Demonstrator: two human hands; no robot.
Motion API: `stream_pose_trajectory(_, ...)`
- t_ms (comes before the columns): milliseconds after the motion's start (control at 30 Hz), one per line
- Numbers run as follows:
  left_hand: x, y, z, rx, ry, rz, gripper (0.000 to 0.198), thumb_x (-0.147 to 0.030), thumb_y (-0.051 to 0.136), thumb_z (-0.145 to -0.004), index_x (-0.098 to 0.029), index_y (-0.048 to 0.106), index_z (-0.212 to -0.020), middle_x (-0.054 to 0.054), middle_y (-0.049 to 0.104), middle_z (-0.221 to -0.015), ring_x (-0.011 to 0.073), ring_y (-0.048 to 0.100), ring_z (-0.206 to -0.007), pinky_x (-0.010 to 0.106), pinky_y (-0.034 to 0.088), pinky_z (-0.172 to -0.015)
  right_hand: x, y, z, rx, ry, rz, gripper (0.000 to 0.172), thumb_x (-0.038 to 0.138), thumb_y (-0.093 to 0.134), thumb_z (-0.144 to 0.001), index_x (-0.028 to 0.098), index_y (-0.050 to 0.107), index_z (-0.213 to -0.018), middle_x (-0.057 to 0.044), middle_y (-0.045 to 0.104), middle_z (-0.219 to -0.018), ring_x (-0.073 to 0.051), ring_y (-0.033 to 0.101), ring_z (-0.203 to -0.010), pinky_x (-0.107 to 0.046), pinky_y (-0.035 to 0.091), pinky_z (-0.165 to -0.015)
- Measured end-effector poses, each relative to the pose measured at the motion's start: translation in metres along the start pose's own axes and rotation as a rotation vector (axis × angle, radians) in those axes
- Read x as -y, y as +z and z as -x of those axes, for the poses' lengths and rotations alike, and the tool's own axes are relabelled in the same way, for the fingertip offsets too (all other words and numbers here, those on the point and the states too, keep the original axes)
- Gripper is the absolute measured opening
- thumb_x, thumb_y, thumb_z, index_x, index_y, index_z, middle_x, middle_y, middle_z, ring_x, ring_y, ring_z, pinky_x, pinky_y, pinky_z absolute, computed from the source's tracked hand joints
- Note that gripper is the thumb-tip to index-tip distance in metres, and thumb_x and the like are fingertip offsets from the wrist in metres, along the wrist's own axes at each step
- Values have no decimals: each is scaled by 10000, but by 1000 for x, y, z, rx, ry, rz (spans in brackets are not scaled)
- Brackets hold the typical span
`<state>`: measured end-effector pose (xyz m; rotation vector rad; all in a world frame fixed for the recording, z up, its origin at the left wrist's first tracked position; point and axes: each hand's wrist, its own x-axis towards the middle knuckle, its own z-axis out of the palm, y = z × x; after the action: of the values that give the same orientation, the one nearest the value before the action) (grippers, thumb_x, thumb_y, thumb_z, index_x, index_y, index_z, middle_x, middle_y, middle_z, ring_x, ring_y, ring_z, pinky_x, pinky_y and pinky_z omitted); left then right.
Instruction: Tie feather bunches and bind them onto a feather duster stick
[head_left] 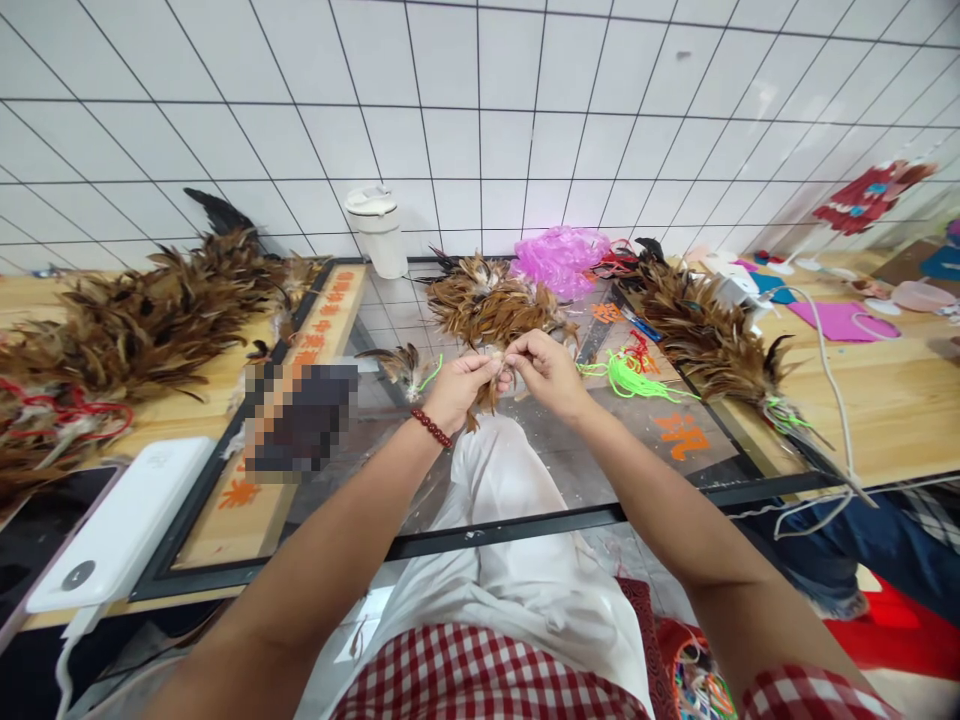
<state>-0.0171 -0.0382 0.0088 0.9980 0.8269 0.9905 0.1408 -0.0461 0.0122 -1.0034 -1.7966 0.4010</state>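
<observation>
Over the middle of the glass-topped table (pixel 405 450), my left hand (pixel 457 388) and my right hand (pixel 546 368) meet, fingertips pinched together. Between them are small brown feathers (pixel 487 397) whose tips hang downward; their upper ends are hidden by my fingers. Just beyond my hands lies a heap of brown feathers (pixel 480 310). To the left of my left hand rests a small feather bunch (pixel 405 370) with a green cord at its base. Bright green cords (pixel 634 375) lie in a loose tangle to the right of my right hand, with red cords (pixel 641 350) beside them.
Long feather bundles lie at left (pixel 157 310) and right (pixel 697 330). A white lidded cup (pixel 379 230) and pink plastic bag (pixel 559 260) stand by the tiled wall. A white power bank (pixel 127 520) sits at left. A white cable (pixel 832 400) hangs over the right edge.
</observation>
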Motion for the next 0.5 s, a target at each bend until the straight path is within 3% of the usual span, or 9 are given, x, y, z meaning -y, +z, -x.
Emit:
stream_pose_trajectory(133,3,-1,-1,40,19,-63,236,-311,785,-642,-105,671,-631,28,628,-595,83,553,-506,208,437,-525,-3,1,1,-5,12,86,129,262,537,-864,190,612,-788,-36,595,-784,-155,550,-751,-290,435,-703)
stream_pose_trajectory(267,3,-2,-5,-131,112,2,211,-303,778,-657,-126,663,-665,-7,606,-591,64,532,-491,196,438,-521,-18,3,7,28,170,306,153,327,614,-824,186,651,-872,-59,623,-867,-182,568,-795,-312,435,-716)
stream_pose_trajectory(367,3,-3,-8,-235,172,43,215,-298,784,-649,-130,650,-633,-10,621,-610,58,547,-520,183,455,-544,-27,6,11,107,203,526,193,370,666,-784,196,674,-869,-84,642,-917,-229,571,-885,-355,419,-771)
stream_pose_trajectory(500,4,-4,-10,-300,154,41,221,-307,794,-628,-131,660,-635,0,642,-613,64,554,-516,176,453,-518,-28,8,10,70,219,489,96,245,590,-817,198,664,-780,-56,632,-820,-196,576,-814,-325,410,-734)
